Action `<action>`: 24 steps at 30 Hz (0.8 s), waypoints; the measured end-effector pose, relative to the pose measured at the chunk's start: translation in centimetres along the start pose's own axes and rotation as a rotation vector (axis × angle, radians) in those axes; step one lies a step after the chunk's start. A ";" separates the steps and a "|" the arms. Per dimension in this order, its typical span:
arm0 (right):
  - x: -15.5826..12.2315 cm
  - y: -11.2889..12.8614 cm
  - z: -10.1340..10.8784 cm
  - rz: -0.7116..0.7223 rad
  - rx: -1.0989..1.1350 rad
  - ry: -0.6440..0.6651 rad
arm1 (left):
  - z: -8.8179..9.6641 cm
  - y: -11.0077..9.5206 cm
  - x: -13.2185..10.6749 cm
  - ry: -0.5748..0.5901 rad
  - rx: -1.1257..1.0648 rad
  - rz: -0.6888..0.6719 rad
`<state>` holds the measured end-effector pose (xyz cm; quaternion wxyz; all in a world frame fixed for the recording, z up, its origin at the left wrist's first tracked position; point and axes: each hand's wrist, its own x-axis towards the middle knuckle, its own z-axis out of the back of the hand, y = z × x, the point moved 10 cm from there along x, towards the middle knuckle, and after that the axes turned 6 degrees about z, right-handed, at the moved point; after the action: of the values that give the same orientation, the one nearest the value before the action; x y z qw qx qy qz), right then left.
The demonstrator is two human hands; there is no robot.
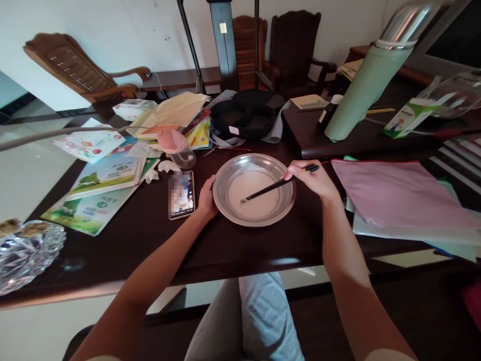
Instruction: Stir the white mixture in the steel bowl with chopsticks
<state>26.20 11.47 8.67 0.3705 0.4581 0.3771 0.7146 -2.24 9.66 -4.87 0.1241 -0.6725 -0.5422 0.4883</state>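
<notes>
A round metal plate holding a thin white liquid sits on the dark wooden table in front of me. My left hand is closed against the plate's left rim, gripping it. My right hand is at the plate's right rim, pinched round black chopsticks. The chopstick tips reach down into the white liquid near the plate's middle. A phone lies flat just left of my left hand.
Children's books and papers are piled at the left, with a pink-lidded cup behind the phone. A glass dish sits at the near left. A green flask, a black case and pink folders stand behind and right.
</notes>
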 end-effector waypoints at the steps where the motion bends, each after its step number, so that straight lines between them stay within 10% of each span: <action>1: 0.1 0.2 -0.4 0.015 -0.009 0.011 | 0.0 0.0 0.0 0.002 0.006 -0.003; 8: -0.6 -0.5 3.6 -0.007 -0.063 -0.237 | -0.2 0.1 -0.3 -0.012 0.005 0.019; 15: 0.1 0.2 -0.2 0.018 -0.011 0.002 | -0.1 -0.1 -0.1 -0.012 0.002 -0.006; 21: -0.6 -0.5 3.9 0.003 -0.092 -0.267 | 0.0 0.0 0.0 -0.005 0.026 0.004; 24: -0.6 -0.6 3.1 -0.017 -0.049 -0.189 | 0.0 0.1 0.0 -0.008 0.026 0.006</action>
<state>29.42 11.86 8.88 0.4216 0.5108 0.3270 0.6741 -2.22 9.60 -4.89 0.1290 -0.6704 -0.5343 0.4984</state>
